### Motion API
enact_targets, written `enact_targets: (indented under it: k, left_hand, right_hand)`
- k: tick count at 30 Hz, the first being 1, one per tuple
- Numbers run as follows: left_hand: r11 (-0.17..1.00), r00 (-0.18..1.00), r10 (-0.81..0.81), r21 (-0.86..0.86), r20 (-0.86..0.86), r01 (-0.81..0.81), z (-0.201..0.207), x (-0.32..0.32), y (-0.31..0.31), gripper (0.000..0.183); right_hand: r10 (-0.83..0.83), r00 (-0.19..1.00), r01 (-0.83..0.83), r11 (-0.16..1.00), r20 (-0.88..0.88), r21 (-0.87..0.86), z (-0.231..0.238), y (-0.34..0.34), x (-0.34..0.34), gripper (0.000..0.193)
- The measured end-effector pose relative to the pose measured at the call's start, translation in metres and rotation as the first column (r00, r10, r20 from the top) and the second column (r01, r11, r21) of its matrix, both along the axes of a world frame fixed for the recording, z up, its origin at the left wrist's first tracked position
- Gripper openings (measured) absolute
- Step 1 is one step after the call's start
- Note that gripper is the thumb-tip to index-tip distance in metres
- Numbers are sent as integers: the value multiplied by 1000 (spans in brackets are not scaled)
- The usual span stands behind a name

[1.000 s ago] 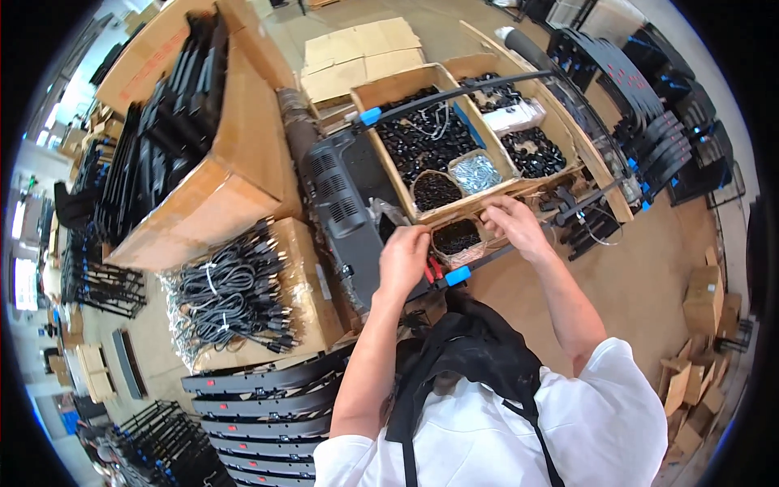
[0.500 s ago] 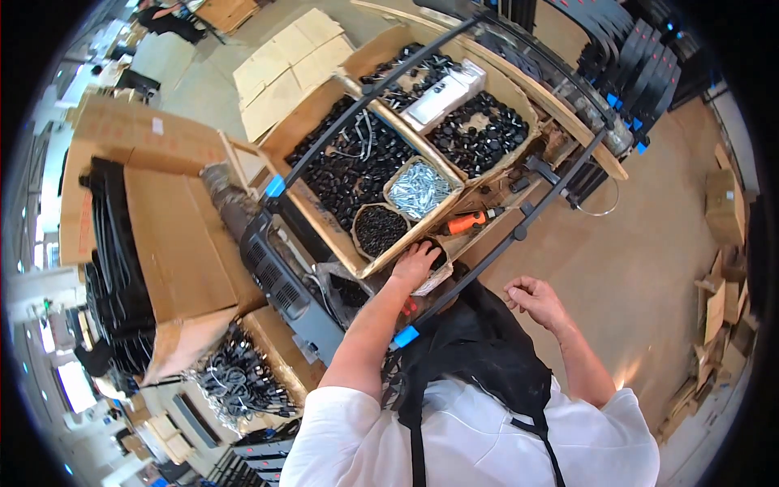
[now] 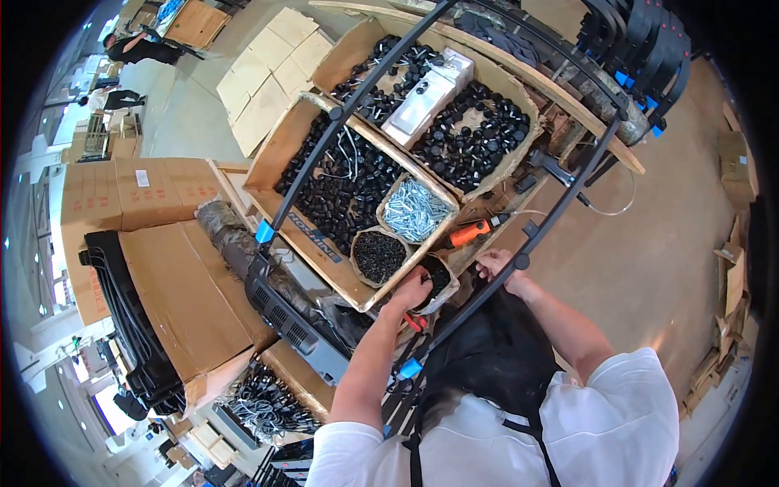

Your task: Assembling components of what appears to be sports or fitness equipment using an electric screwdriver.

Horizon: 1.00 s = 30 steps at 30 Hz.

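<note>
My left hand [image 3: 411, 290] reaches into the small open bag [image 3: 447, 295] of black parts at the near corner of the wooden box, fingers curled down at its inner edge. What those fingers grip is hidden. Beside the black frame bar [image 3: 487, 264], my right hand [image 3: 498, 266] has its fingers drawn together, and the bar partly covers it. I cannot make out anything between them. Next to the left hand are a tub of small black screws [image 3: 379, 256] and a red-handled tool [image 3: 415, 321]. An orange power tool [image 3: 469, 234] lies just beyond the right hand.
The partitioned wooden box [image 3: 324, 280] contains black knobs [image 3: 345, 174], silver bolts [image 3: 415, 211] and a white carton [image 3: 428, 96]. Large cardboard boxes [image 3: 182, 300] and bundled black cables [image 3: 268, 402] stand left. A wooden plank [image 3: 560, 93] runs along the far side. Other people are far left.
My right hand has moved inward and forward from open floor to the frame bar. The left hand has drawn back slightly, its fingers curling at the bag's near-left edge.
</note>
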State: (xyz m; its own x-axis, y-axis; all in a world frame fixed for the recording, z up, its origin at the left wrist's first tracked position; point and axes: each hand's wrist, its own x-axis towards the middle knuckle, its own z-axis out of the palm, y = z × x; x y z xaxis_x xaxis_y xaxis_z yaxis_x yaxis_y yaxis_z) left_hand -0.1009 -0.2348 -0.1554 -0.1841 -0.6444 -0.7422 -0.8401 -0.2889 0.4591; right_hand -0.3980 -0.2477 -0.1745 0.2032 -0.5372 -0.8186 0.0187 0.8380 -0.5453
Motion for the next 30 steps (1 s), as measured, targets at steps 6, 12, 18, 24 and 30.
enact_targets:
  k: [6, 12, 18, 24, 30]
  left_hand:
    - [734, 749, 641, 417, -166, -536, -23, 4, 11, 29]
    - [516, 510, 827, 682, -238, -519, -7, 11, 4, 22]
    - [410, 329, 900, 810, -286, -419, 6, 14, 6, 20]
    - [512, 179, 859, 809, -479, -290, 31, 15, 9, 23]
    - [622, 187, 781, 710, -596, -331, 61, 26, 14, 27]
  right_hand:
    - [-311, 948, 298, 942, 67, 154, -23, -33, 60, 26]
    - [-525, 840, 543, 809, -137, 226, -45, -48, 91, 27]
    - [-637, 755, 626, 771, -154, -117, -60, -46, 95, 25]
    - [-590, 756, 527, 806, 284, 270, -43, -56, 28, 21]
    - [-498, 790, 503, 860, 357, 88, 24, -2, 8, 33]
